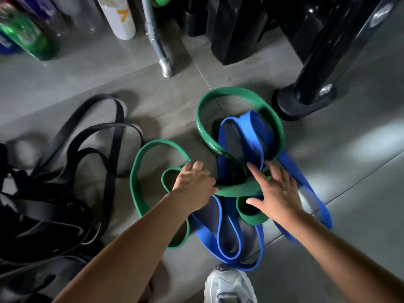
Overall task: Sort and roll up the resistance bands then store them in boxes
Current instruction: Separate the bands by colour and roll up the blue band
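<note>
Well, my left hand curls round a green band mid-frame on the floor, and my right hand lies spread wide over the blue bands. They interlace, so a hard pull could tighten the tangle.

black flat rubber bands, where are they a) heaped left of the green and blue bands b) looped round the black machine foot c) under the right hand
a: the black flat rubber bands lie heaped left of the tangled green flat rubber bands and blue flat rubber bands.
</note>
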{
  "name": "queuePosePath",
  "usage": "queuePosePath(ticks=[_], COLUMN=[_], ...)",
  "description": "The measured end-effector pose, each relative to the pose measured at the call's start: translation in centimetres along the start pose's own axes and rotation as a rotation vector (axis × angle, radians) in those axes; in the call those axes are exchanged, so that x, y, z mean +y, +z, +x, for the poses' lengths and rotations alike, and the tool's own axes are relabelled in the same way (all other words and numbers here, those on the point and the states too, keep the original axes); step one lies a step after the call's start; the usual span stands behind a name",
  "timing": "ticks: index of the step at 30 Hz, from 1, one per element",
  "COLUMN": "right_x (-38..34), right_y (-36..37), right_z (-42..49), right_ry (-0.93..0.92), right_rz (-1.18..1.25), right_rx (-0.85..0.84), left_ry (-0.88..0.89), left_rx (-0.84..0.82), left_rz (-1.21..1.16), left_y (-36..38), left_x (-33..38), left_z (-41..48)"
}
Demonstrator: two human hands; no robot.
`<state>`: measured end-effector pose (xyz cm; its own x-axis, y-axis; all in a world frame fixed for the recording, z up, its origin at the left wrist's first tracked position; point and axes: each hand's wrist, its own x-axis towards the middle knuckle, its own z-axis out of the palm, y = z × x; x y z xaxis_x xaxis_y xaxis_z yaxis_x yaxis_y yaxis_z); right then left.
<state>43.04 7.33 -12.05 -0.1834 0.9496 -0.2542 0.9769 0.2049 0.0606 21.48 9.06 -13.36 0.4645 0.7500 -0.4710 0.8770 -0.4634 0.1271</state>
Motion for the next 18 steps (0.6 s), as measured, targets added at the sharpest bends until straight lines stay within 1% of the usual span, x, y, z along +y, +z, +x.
queuePosePath(ticks=[2, 3, 5, 6, 7, 8, 9, 10, 12, 13, 15, 18], right_x=[-0.7, -1.1, -1.6, -1.5, -1.4, -1.4, -1.4, -1.8, -3.5, -4.7, -7.1, -10.1], right_y=[0.0, -0.1, -0.6, -0.9, -1.4, -2.0, -2.7, -3.4, -5.3, -6.1, -7.1, -7.5], right_z=[1.0, 1.3, 1.9, 2.4, 3.0, 3.8, 4.7, 5.5, 7.1, 7.7, 8.8, 10.1], right_ry=[-0.049, -0.026, 0.062, 0.126, 0.189, 0.238, 0.257, 0.261, 0.225, 0.190, 0.129, 0.092], right_rz=[0.003, 0.059, 0.136, 0.176, 0.235, 0.326, 0.460, 0.627, 0.919, 0.985, 0.988, 0.859], right_rx=[-0.114, -0.148, -0.068, -0.035, -0.035, -0.055, -0.078, -0.099, -0.126, -0.127, -0.105, -0.035], left_ry=[-0.014, -0.044, -0.093, -0.136, -0.196, -0.262, -0.290, -0.273, -0.185, -0.145, -0.092, -0.094], left_rx=[0.088, 0.197, 0.529, 0.644, 0.712, 0.738, 0.765, 0.805, 0.864, 0.887, 0.966, 1.022], left_rz=[-0.063, -0.175, -0.471, -0.668, -0.875, -1.083, -1.301, -1.477, -1.621, -1.654, -1.744, -1.948], left_y=[-1.0, -1.6, -3.5, -5.1, -6.6, -8.3, -10.0, -11.7, -14.3, -15.4, -17.4, -19.8], left_x=[-0.4, -0.9, -2.7, -3.8, -4.8, -5.6, -6.2, -6.8, -7.8, -8.2, -8.6, -9.5], left_z=[-0.8, -1.1, -2.3, -3.0, -3.8, -4.7, -5.4, -6.1, -7.1, -7.5, -8.4, -10.3])
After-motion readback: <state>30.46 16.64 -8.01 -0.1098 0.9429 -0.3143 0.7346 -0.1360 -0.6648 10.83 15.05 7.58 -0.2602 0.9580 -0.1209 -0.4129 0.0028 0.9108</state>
